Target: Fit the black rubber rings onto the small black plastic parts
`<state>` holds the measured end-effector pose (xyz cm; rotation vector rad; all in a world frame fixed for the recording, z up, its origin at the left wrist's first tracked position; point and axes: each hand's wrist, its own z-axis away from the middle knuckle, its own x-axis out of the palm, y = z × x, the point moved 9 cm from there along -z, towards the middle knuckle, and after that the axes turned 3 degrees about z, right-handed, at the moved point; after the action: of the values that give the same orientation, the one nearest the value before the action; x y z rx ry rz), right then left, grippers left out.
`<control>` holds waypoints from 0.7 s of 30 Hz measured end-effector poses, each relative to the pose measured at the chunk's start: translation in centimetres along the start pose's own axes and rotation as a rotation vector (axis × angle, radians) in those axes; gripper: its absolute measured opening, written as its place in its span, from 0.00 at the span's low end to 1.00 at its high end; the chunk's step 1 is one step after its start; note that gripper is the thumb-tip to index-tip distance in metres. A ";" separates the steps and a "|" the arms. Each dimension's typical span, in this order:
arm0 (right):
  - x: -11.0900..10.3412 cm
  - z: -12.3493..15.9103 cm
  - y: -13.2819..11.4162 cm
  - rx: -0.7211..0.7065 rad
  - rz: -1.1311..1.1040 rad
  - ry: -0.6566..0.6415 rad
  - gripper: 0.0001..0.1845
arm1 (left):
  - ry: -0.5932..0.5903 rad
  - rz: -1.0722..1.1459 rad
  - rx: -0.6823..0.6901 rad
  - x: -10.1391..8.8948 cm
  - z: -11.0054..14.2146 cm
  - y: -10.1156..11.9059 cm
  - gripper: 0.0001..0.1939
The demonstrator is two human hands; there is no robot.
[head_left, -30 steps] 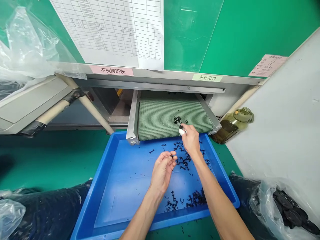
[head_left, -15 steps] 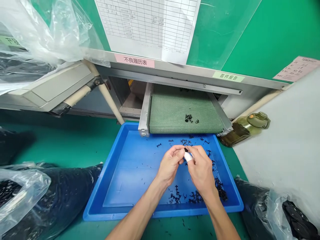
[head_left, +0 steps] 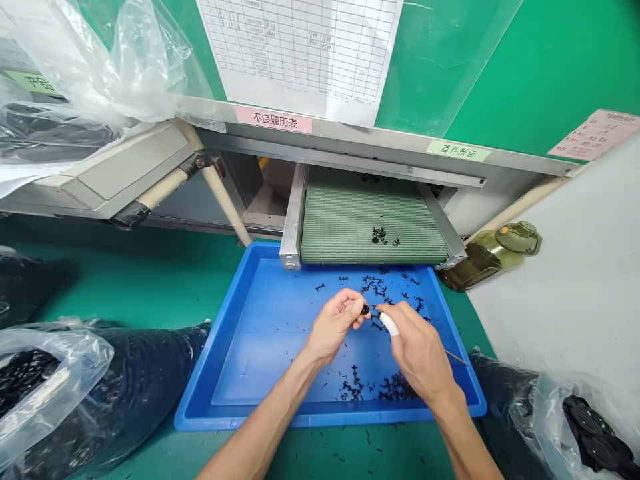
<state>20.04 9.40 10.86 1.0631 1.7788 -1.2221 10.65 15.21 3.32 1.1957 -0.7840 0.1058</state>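
Note:
Over the blue tray point(head_left: 260, 347), my left hand point(head_left: 334, 325) pinches a small round black plastic part point(head_left: 365, 309) between thumb and fingers. My right hand point(head_left: 420, 347) is just to the right of it, fingers closed, with a white cover on the thumb point(head_left: 389, 325). A thin tan stick point(head_left: 456, 358) sticks out behind the right hand, in line with its fingertips; its tip is too small to make out. A narrow gap separates the two hands. Small black scraps point(head_left: 397, 387) lie scattered in the tray below, mostly on its right side.
A green conveyor belt point(head_left: 345, 220) ends above the tray's far edge, with several black parts point(head_left: 381, 236) on it. Filled plastic bags point(head_left: 145, 373) flank the tray. An olive water bottle point(head_left: 493, 253) stands by the right wall. Paper forms point(head_left: 305, 53) hang on the green panel.
The hands have come apart: the right moved right and slightly down, away from the black part, which stays in the left. The thin stick now shows behind the right hand.

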 end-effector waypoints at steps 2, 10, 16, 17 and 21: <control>-0.2 -0.1 -0.3 -0.051 0.027 -0.010 0.21 | -0.063 -0.082 0.023 0.0 0.1 0.6 0.12; -0.1 -0.6 -2.0 -0.142 0.082 -0.086 0.19 | -0.236 -0.256 0.039 0.8 0.5 1.7 0.12; -0.1 -0.5 -3.3 -0.228 0.243 -0.089 0.17 | -0.300 -0.360 0.038 1.1 0.7 2.5 0.09; 0.1 -0.5 -3.5 -0.224 0.275 -0.083 0.16 | -0.298 -0.394 0.050 1.0 0.7 2.7 0.09; 0.8 -0.5 -3.4 -0.058 0.295 -0.002 0.17 | -0.216 -0.464 0.166 0.5 0.5 3.0 0.08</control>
<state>16.57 9.35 11.47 1.2383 1.5779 -0.9849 9.38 15.85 6.08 1.5365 -0.6745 -0.3518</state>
